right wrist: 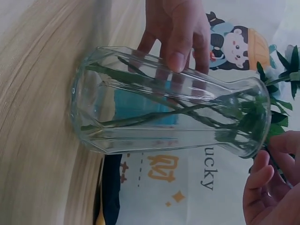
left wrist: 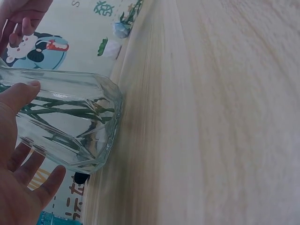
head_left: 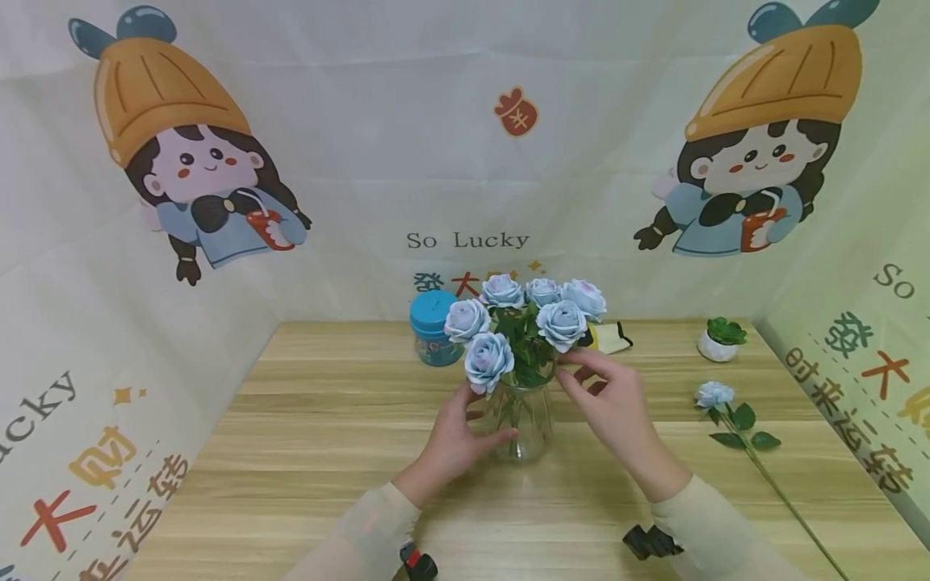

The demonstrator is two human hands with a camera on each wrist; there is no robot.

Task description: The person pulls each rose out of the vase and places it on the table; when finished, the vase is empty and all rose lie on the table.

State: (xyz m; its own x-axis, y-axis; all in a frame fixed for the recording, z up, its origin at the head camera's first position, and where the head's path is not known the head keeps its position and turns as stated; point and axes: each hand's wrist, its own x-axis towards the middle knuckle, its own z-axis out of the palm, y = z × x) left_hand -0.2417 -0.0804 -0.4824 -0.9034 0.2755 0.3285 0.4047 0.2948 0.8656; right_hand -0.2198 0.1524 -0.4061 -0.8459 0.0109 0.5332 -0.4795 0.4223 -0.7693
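Note:
A clear faceted glass vase (head_left: 525,436) stands on the table, holding several pale blue roses (head_left: 488,361) whose stems (right wrist: 154,115) cross inside the glass. My left hand (head_left: 454,440) holds the vase from the left, its thumb (left wrist: 29,89) on the near side and the fingers spread round the far side. At the rim on the right, my right hand (head_left: 613,399) pinches a rose stem just below the blooms. In the right wrist view, its fingers (right wrist: 255,180) are bent close to the rim, partly cut off by the frame edge.
One more blue rose (head_left: 714,394) with a long leafy stem lies at the right. Behind it sits a small succulent in a white pot (head_left: 719,347). A blue lidded jar (head_left: 433,327) stands behind the vase, left of a pale item with a black loop (head_left: 613,337). Printed cloth surrounds the table.

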